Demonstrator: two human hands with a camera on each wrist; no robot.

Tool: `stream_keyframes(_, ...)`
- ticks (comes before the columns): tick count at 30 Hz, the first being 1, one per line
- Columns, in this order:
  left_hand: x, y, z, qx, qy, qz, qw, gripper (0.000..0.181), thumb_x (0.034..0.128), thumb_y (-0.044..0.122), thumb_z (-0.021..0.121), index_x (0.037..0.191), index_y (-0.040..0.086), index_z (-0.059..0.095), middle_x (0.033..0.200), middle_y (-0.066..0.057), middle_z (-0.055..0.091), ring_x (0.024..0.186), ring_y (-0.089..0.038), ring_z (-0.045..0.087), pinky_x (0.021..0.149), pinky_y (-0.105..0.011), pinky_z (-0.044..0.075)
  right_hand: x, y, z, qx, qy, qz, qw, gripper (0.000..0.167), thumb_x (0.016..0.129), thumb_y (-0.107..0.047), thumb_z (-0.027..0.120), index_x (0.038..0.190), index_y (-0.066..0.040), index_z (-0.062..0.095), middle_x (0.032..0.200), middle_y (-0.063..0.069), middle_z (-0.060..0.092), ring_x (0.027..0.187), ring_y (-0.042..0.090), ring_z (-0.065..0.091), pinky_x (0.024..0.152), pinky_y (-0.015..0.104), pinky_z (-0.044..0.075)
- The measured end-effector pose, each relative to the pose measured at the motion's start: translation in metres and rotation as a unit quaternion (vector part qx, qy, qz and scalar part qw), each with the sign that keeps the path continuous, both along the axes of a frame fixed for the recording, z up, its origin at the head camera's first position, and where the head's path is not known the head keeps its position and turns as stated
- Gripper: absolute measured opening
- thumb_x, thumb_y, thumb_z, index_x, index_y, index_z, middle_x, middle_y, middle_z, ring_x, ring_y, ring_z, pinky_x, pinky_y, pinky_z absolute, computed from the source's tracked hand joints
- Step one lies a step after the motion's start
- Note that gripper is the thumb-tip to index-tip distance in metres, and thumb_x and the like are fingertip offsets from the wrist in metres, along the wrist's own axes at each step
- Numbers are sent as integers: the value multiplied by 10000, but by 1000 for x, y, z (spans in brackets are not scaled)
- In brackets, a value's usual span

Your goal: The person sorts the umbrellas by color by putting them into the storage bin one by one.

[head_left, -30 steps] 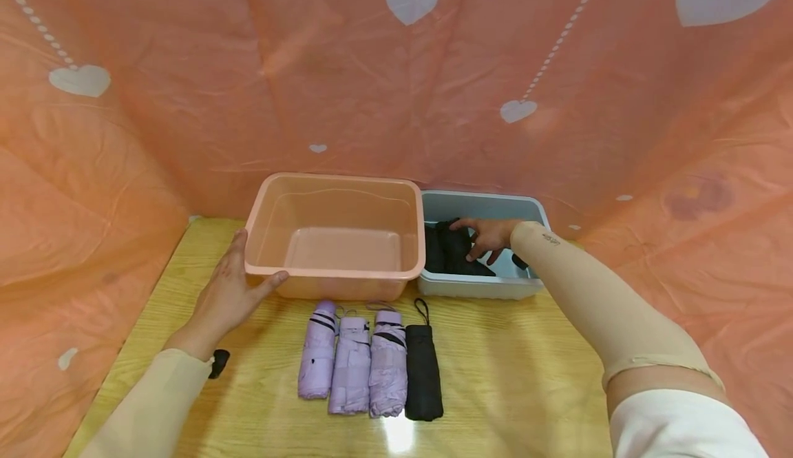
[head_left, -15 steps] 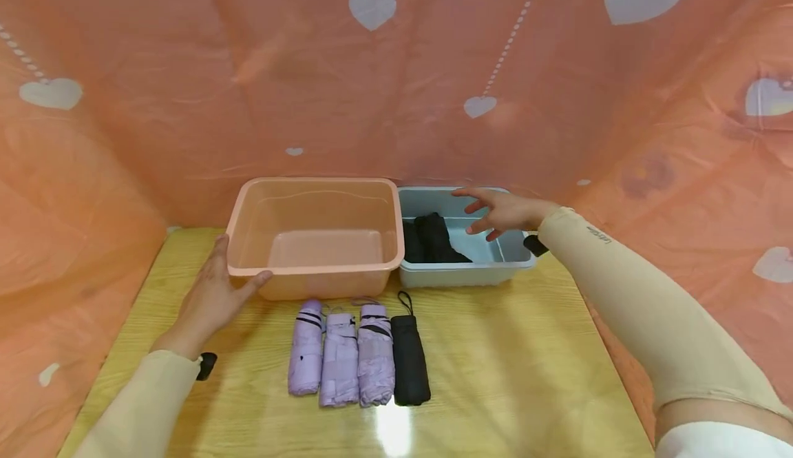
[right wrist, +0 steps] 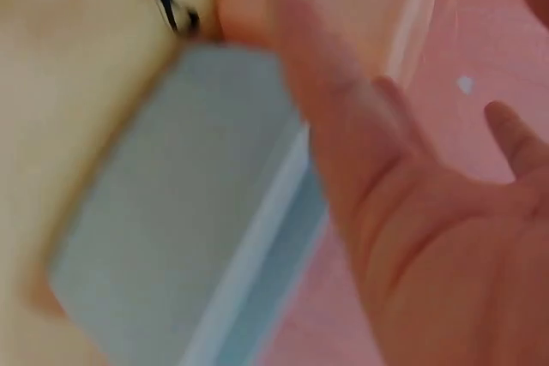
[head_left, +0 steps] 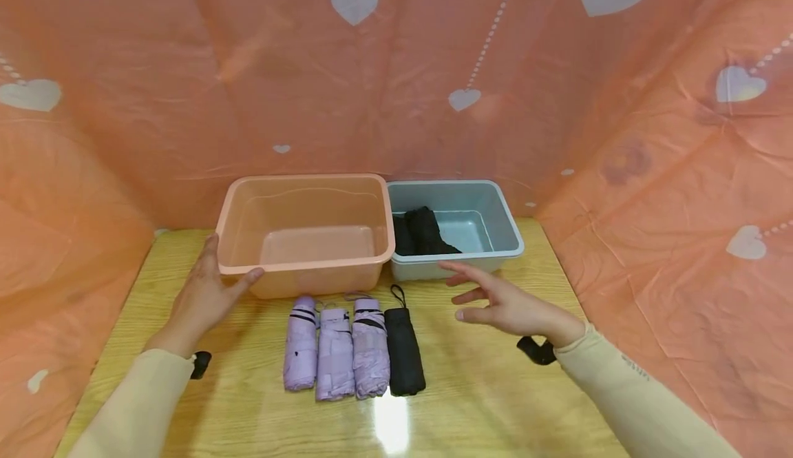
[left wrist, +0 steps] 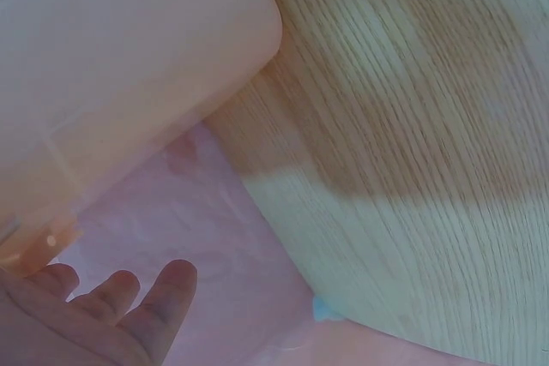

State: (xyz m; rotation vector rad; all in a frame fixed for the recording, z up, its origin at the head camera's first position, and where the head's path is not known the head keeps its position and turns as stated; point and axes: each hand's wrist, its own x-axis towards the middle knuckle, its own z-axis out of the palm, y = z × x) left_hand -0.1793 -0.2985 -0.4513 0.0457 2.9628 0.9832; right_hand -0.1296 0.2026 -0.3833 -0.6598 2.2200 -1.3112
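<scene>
My left hand [head_left: 204, 297] rests at the front left corner of an orange plastic bin [head_left: 319, 265], its fingers along the left side and its thumb at the front rim. Nothing lies inside that bin. My right hand [head_left: 511, 306] hovers, fingers spread and holding nothing, in front of a grey-blue bin [head_left: 455, 259]. Black folded umbrellas [head_left: 426, 231] lie in the left part of the grey-blue bin. Three folded purple umbrellas [head_left: 300, 348] and a black folding umbrella [head_left: 404, 355] with a wrist loop lie side by side before the bins.
A wooden table [head_left: 495, 403] carries everything. Its back and sides are bordered by an orange cloth [head_left: 279, 79] printed with white hearts. The two bins stand against each other near the back cloth.
The right hand has come up out of the grey-blue bin and back toward the front, over the table. The left hand stays at the orange bin. The head view has shifted slightly.
</scene>
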Motion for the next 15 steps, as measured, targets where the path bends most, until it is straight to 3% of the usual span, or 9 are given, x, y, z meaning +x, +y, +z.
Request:
stream_keyframes(4,0,-2,-1,23,14,-16,10000,1129,916,668,557,1576,118,-174,1613,-291,-31,1398,-595,124,1006,-759,206,23,-18,-48,-24,-132,-477,9988,744,962,-159,691,1570,-309,288,1460,139,414,1226,345,560,919,373,521)
stream_keyframes(8,-1,-2,-2,35,27,-43,10000,1131,915,662,565,1577,115,-172,1616,-284,-31,1408,-581,118,1017,-751,202,34,-36,-89,-48,-249,-801,9965,743,954,-143,696,1573,-252,299,1485,191,365,1224,423,534,932,479,507)
stream_keyframes(11,-1,-2,-2,65,42,-30,10000,1133,915,655,572,1577,110,-169,1619,-278,-35,1416,-570,106,1029,-744,192,37,-49,-112,115,-143,-914,9956,757,941,-160,711,1575,-194,300,1465,255,342,1204,471,531,940,521,495)
stream_keyframes(15,-1,-1,-3,110,72,-29,9999,1133,917,644,581,1578,103,-162,1622,-270,-40,1425,-558,96,1046,-733,178,37,-62,-132,278,-66,-1066,9939,769,922,-176,736,1568,-167,319,1415,304,352,1165,480,561,920,508,513)
